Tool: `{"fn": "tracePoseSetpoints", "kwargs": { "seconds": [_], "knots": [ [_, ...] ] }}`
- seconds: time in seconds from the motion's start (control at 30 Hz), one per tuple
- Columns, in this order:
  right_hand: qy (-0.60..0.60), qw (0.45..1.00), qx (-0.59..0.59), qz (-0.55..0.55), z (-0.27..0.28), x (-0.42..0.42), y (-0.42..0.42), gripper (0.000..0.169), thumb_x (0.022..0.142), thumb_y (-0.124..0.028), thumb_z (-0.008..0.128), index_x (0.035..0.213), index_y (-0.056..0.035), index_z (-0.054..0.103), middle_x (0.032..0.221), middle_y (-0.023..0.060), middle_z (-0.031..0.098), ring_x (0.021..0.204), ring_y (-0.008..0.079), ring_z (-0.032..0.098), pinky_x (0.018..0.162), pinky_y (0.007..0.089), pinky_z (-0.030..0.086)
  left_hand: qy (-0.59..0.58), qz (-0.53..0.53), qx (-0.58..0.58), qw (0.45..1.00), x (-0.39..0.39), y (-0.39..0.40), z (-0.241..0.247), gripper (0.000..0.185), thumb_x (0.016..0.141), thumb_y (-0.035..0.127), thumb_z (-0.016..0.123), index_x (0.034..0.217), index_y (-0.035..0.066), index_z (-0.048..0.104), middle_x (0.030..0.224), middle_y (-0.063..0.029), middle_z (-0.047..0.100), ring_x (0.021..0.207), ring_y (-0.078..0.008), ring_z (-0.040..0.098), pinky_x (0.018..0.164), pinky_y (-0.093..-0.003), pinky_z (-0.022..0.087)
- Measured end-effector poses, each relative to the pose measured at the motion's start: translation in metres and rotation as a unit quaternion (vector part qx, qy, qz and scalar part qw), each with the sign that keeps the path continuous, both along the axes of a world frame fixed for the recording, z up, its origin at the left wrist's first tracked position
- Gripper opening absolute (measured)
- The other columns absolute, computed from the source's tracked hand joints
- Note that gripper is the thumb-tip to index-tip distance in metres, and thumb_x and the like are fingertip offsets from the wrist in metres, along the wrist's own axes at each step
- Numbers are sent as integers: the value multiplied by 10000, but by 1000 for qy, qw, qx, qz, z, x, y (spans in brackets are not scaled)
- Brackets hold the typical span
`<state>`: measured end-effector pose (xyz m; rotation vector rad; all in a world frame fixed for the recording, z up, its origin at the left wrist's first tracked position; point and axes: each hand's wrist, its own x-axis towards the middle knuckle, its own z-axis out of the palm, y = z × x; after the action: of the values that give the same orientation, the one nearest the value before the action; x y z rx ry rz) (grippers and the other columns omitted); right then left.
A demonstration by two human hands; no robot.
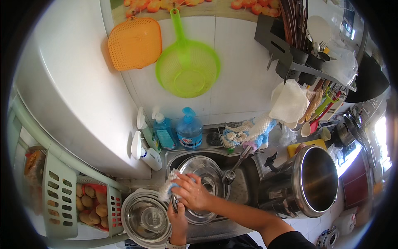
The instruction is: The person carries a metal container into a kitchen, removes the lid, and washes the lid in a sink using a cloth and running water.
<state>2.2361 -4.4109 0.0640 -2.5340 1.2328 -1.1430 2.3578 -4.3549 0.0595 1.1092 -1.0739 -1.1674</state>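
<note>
My right hand (193,191) presses a fluffy white-and-blue cloth (168,187) against a small metal piece (174,201), seen nearly edge-on; its exact kind is hard to tell. From below, my left hand (178,219) grips that same piece, with the thumb along its side. Both hands are over the left part of a stainless steel sink (244,186). Beneath them, round stainless steel lids or basins (199,165) lie in the sink. A faucet (229,177) points down beside these, its upper part wrapped in cloth. Nested bowls (146,214) stand left of my hands.
A tall steel pot (279,190) stands at the sink's right. Behind the sink are a blue pump bottle (189,130) and several spray bottles (152,158). A green colander (188,67) and orange basket (135,43) hang on the wall. Potatoes (93,205) fill a rack basket at left.
</note>
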Motion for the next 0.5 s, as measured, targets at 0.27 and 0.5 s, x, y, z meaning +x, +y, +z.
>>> {"fn": "tracePoseSetpoints", "kwargs": {
  "seconds": [0.27, 0.5],
  "knots": [
    [-380, 822, 323, -276, -76, -58, -43, 244, 946, -293, 406, 1016, -92, 524, 1008, 139, 587, 947, 295, 550, 783, 391, 380, 9, 36, -75, 997, 29, 13, 9, 366, 912, 282, 526, 1114, -19, 481, 996, -38, 510, 902, -114, 457, 808, -255, 366],
    [-645, 627, 367, -237, -89, -38, -14, 390, 930, -349, 485, 1177, -48, 489, 1050, 59, 559, 934, 157, 526, 840, 259, 395, 99, 64, -26, 993, 12, 29, 16, 574, 846, 103, 517, 1339, 4, 238, 1191, -85, 423, 1072, -178, 428, 959, -297, 307]
  ]
}}
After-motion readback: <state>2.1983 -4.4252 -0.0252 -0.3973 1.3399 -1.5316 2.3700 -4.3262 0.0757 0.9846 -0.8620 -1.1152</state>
